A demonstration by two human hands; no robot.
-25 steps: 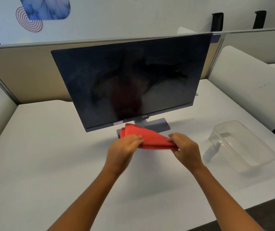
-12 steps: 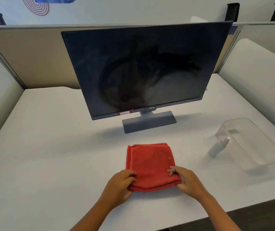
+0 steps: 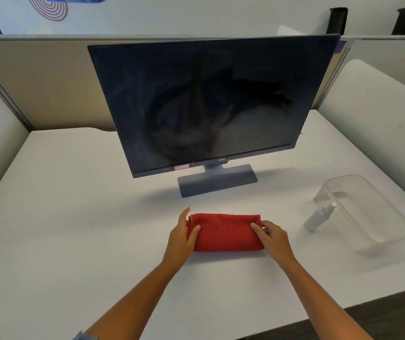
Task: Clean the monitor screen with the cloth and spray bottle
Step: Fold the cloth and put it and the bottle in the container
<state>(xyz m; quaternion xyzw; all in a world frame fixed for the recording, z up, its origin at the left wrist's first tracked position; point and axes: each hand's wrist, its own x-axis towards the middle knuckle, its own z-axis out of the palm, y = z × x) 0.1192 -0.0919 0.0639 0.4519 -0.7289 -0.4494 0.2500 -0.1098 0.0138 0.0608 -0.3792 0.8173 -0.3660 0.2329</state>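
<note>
Cloth: the red cloth [image 3: 224, 233] lies folded into a long band on the white bench [image 3: 73, 217], toward the near edge, in front of the monitor stand [image 3: 217, 180].
Left hand: the left hand [image 3: 180, 238] grips the cloth's left end, thumb on top, fingers curled round the far side.
Right hand: the right hand [image 3: 274, 239] pinches the cloth's right end, fingers partly closed on it.
Monitor: the monitor [image 3: 206, 104] stands upright near the middle of the bench, its dark screen streaked and smeared.
Spray bottle: the white spray bottle [image 3: 319, 217] leans tilted against the clear plastic tub [image 3: 373, 212], toward the bench's right edge, well apart from the cloth.
</note>
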